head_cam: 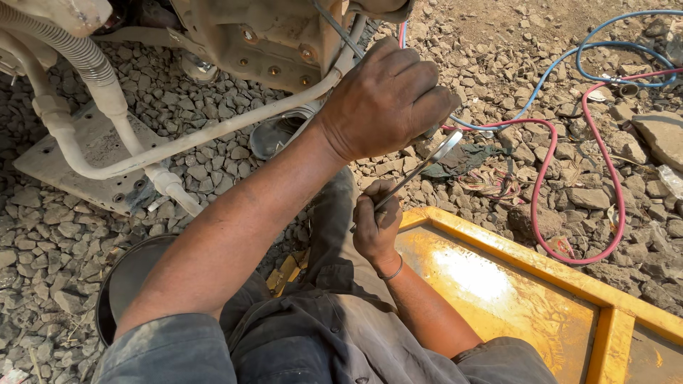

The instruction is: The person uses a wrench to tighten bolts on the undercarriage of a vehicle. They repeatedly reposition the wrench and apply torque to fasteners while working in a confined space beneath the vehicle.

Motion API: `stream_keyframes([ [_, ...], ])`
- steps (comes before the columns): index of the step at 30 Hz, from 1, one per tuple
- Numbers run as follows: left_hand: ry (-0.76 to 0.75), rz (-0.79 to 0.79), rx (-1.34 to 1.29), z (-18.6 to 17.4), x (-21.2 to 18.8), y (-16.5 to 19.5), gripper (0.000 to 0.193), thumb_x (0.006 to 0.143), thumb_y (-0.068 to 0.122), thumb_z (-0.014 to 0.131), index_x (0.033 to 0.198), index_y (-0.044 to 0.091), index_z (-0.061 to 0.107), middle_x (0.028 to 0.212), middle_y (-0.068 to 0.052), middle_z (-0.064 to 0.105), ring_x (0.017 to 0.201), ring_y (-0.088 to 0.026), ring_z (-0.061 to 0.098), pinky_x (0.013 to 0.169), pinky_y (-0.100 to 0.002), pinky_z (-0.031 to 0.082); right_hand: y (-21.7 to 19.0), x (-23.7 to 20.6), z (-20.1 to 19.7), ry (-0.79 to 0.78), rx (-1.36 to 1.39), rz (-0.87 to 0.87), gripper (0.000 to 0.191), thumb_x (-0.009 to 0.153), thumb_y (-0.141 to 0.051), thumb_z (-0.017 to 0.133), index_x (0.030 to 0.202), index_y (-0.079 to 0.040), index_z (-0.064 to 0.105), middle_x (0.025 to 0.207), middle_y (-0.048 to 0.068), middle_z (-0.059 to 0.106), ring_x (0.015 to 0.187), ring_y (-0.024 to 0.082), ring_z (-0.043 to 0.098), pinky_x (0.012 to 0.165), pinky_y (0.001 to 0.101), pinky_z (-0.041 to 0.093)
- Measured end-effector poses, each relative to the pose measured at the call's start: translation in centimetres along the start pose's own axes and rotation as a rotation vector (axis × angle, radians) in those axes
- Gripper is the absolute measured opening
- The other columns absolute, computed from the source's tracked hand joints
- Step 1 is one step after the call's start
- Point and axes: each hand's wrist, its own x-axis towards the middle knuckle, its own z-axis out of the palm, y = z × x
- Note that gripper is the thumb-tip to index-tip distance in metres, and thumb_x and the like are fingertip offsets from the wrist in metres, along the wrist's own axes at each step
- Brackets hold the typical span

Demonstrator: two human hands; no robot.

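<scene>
Wrench [420, 167] (one, slim metal) gripped by both fists: left hand [384, 99], right hand [375, 220].

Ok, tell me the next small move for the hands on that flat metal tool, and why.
Probably steady the far end before pulling: the left hand is closed over the upper end of the flat metal tool, up by the dusty machine housing, while the right hand holds its lower end. What the tip sits on is hidden under the left hand, so a firm seat comes first.
</scene>
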Motion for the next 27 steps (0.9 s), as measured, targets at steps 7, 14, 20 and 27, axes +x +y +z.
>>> stream_keyframes([
  [7, 0.060, -0.043, 0.067, 1.8, 0.6, -0.8, 0.011, 0.107, 0.027, 0.069, 0.111, 0.018, 0.065, 0.104, 0.000, 0.058, 0.104, -0.020, 0.061, 0.099, -0.045, 0.050, -0.6, 0.4, -0.5, 0.002, -0.005, -0.017, 0.006, 0.099, 0.001, 0.052, 0.105, -0.002, 0.050, 0.070, 0.003, 0.056, 0.058, 0.009, 0.051, 0.052, 0.0246, 0.041],
  [14, 0.071, -0.082, 0.074, 2.1, 1.2, -0.9, 0.017, 0.108, 0.032, 0.069, 0.112, 0.016, 0.063, 0.105, -0.002, 0.058, 0.104, -0.022, 0.061, 0.102, -0.048, 0.049, 0.7, 0.1, -1.3, -0.003, 0.020, -0.011, 0.008, 0.099, 0.001, 0.051, 0.107, -0.002, 0.049, 0.070, 0.003, 0.055, 0.057, 0.009, 0.050, 0.052, 0.0242, 0.041],
  [20, 0.060, -0.071, 0.074, 2.3, 1.0, -0.8, 0.015, 0.108, 0.031, 0.068, 0.112, 0.017, 0.063, 0.103, -0.001, 0.057, 0.101, -0.021, 0.061, 0.095, -0.045, 0.050, 0.5, 0.6, -1.3, 0.060, 0.147, 0.018, 0.014, 0.099, 0.001, 0.051, 0.112, -0.003, 0.049, 0.075, 0.003, 0.055, 0.058, 0.008, 0.051, 0.053, 0.0238, 0.043],
  [27, 0.090, -0.066, 0.082, 2.9, 1.3, -1.1, 0.007, 0.105, 0.023, 0.067, 0.107, 0.018, 0.061, 0.104, 0.000, 0.057, 0.103, -0.020, 0.061, 0.097, -0.043, 0.049, 1.4, 0.7, -2.1, 0.065, 0.102, -0.009, 0.013, 0.101, 0.001, 0.052, 0.112, -0.003, 0.049, 0.075, 0.002, 0.055, 0.058, 0.009, 0.051, 0.053, 0.0240, 0.043],
])
